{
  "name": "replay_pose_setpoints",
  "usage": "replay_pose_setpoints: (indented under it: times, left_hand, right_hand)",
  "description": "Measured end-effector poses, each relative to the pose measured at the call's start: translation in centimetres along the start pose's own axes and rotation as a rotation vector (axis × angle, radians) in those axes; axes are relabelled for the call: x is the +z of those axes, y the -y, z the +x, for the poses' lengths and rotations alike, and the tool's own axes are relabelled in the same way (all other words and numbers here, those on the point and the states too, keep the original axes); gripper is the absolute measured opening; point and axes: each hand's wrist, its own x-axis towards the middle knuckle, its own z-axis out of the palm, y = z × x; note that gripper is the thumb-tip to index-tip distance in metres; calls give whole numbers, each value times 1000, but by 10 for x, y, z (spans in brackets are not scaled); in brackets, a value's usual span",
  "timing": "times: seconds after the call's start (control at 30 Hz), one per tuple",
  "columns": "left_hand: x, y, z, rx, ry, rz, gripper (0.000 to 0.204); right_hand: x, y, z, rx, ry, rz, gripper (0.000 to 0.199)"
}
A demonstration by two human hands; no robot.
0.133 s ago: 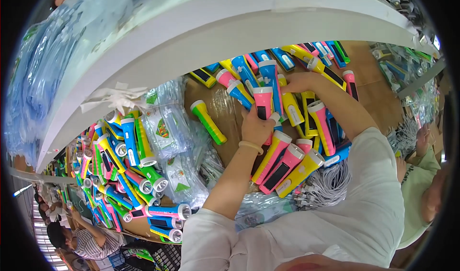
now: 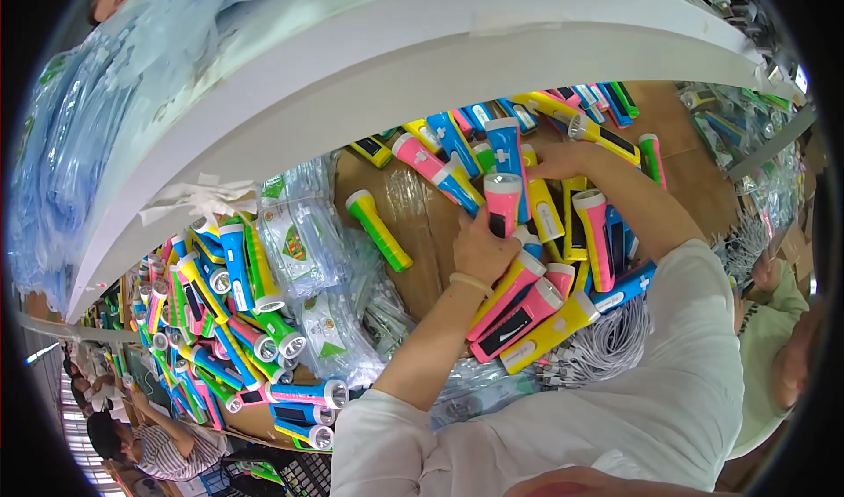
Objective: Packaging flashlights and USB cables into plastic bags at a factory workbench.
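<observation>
My left hand (image 2: 485,249) grips a pink flashlight (image 2: 503,200) with a white head rim, its head end pointing away from me. Just beyond it stands a blue flashlight (image 2: 504,150) with a white cross, partly overlapped by the pink one. My right hand (image 2: 560,159) reaches in from the right beside the upper part of a yellow flashlight (image 2: 544,205). Its fingertips are mostly hidden, so what they touch is unclear. Between my forearms lie pink flashlights (image 2: 520,319) with dark panels and a yellow flashlight (image 2: 551,332).
A green and yellow flashlight (image 2: 378,230) lies alone on the brown tabletop (image 2: 413,273). Left are stacked clear plastic bags (image 2: 303,233) and a large flashlight heap (image 2: 233,312). White cables (image 2: 613,337) lie by my right elbow. A pale shelf edge (image 2: 440,75) arches overhead. Co-workers sit on both sides.
My left hand and the pink flashlight have shifted slightly right and nearer me. My right hand has moved slightly right. A green and pink flashlight now shows at the right where a pink one lay.
</observation>
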Motion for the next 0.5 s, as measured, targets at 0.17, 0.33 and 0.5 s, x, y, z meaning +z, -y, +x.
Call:
replay_pose_setpoints:
  times: [0.17, 0.33, 0.5]
  left_hand:
    - [6, -3, 0, -22, -25, 127, 71]
    - [11, -6, 0, 63, -63, 143, 73]
    - [10, -1, 2, 21, -35, 199, 72]
  right_hand:
    - [-60, 33, -38, 310, -43, -110, 70]
    - [-93, -21, -12, 135, -661, -309, 53]
    - [-46, -22, -18, 1, -609, -399, 52]
